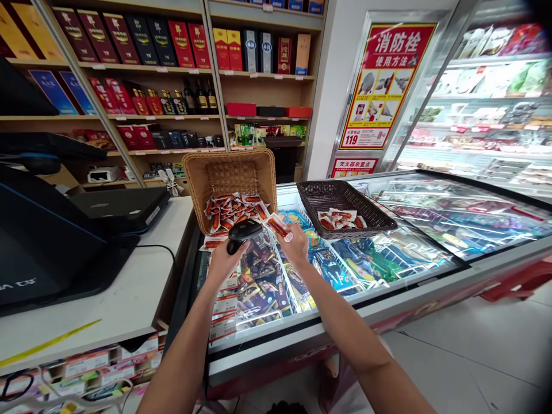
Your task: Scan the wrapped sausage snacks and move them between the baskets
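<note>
My left hand (225, 260) is closed round the handle of a black barcode scanner (245, 229), its head turned to the right. In my right hand (295, 246) I grip a packaged sausage (279, 226), red-brown in a clear and white wrapper, just right of the scanner head. Behind both hands a tan wicker basket (196, 178) leans open toward me, with many wrapped sausages (233, 211) piled in its lower part. To the right, a dark brown woven basket (362, 201) on the freezer glass holds several more wrapped sausages (340, 219).
Below my hands is a glass-topped chest freezer (414, 236) full of packaged frozen goods. A white counter (142, 282) with a black checkout machine (47, 241) stands at left. Shelves (259, 86) of boxes and bottles line the back; a lit refrigerated display (487, 109) is at right.
</note>
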`<move>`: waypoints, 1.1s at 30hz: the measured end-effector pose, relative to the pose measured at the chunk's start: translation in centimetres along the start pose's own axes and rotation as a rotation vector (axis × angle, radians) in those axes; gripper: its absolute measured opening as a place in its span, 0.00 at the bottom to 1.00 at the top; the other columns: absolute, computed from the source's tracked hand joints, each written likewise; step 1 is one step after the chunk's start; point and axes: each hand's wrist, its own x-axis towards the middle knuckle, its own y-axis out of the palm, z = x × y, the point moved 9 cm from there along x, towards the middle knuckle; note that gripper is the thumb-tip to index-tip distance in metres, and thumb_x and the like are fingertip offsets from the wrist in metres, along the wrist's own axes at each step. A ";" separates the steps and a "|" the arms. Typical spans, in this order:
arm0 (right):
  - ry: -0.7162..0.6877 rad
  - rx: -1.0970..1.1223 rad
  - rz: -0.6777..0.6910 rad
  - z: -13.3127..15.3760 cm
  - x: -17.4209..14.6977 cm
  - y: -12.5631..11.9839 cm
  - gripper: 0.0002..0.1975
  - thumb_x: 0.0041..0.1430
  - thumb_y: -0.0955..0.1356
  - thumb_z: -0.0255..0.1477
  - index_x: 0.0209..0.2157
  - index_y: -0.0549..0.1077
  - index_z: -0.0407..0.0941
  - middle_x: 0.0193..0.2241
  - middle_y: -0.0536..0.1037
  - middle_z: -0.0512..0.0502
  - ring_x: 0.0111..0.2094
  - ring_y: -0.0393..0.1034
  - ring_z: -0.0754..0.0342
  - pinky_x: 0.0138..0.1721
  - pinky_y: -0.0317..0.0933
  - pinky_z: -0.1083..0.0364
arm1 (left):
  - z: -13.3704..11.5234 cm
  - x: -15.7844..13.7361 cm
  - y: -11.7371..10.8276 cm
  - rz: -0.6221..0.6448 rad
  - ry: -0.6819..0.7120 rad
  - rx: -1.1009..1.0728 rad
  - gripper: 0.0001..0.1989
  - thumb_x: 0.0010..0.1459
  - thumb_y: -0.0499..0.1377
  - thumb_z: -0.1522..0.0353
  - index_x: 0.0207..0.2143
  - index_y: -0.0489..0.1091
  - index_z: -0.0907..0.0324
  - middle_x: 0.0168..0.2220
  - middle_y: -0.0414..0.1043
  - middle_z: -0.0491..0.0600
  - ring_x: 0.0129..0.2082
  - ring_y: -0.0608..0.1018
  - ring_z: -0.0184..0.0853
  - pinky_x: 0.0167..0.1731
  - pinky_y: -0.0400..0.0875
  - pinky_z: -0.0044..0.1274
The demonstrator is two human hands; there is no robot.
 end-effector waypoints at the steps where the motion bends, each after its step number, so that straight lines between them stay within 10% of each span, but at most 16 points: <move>1: -0.001 0.004 -0.002 0.0 0.0 0.0 0.06 0.60 0.73 0.29 0.33 0.71 0.48 0.40 0.80 0.41 0.43 0.75 0.47 0.46 0.69 0.50 | 0.0 0.0 0.4 0.050 0.016 0.030 0.22 0.49 0.71 0.49 0.24 0.73 0.57 0.16 0.65 0.44 0.17 0.65 0.32 0.19 0.56 0.22; 13: -0.030 -0.168 -0.220 -1.2 0.8 -2.6 0.06 0.60 0.73 0.32 0.36 0.76 0.45 0.38 0.81 0.41 0.43 0.73 0.46 0.47 0.66 0.50 | 0.8 0.6 -0.3 0.027 -0.020 -0.056 0.26 0.49 0.70 0.47 0.23 0.66 0.57 0.17 0.65 0.43 0.16 0.65 0.29 0.18 0.59 0.22; 22: 0.234 -0.350 -0.605 -7.0 1.9 -11.5 0.13 0.66 0.71 0.39 0.42 0.77 0.42 0.56 0.75 0.28 0.64 0.59 0.31 0.63 0.52 0.31 | 0.8 0.7 -8.6 -0.578 -0.034 -0.454 0.25 0.46 0.73 0.50 0.28 0.66 0.57 0.18 0.66 0.39 0.15 0.65 0.26 0.16 0.60 0.21; 25: 0.072 -0.248 -0.422 -3.9 1.6 -7.4 0.13 0.68 0.68 0.38 0.44 0.77 0.43 0.57 0.75 0.30 0.61 0.62 0.34 0.63 0.54 0.32 | 1.5 0.1 -10.1 -0.733 -0.054 -0.520 0.24 0.48 0.71 0.50 0.29 0.65 0.57 0.18 0.65 0.38 0.15 0.65 0.26 0.16 0.60 0.20; 28: -0.094 -0.119 0.072 1.1 -0.1 1.7 0.14 0.68 0.68 0.38 0.46 0.78 0.43 0.48 0.80 0.35 0.54 0.70 0.39 0.61 0.59 0.36 | 2.0 0.2 -10.0 -0.740 -0.064 -0.541 0.25 0.48 0.72 0.51 0.28 0.64 0.57 0.18 0.65 0.38 0.15 0.65 0.26 0.16 0.60 0.20; 33: -0.044 -0.017 0.545 6.2 -4.7 12.7 0.28 0.61 0.75 0.42 0.59 0.74 0.46 0.54 0.80 0.35 0.57 0.71 0.36 0.57 0.66 0.37 | 2.4 0.5 -8.5 -0.626 -0.055 -0.498 0.24 0.47 0.73 0.51 0.28 0.67 0.57 0.19 0.65 0.39 0.16 0.65 0.26 0.16 0.61 0.21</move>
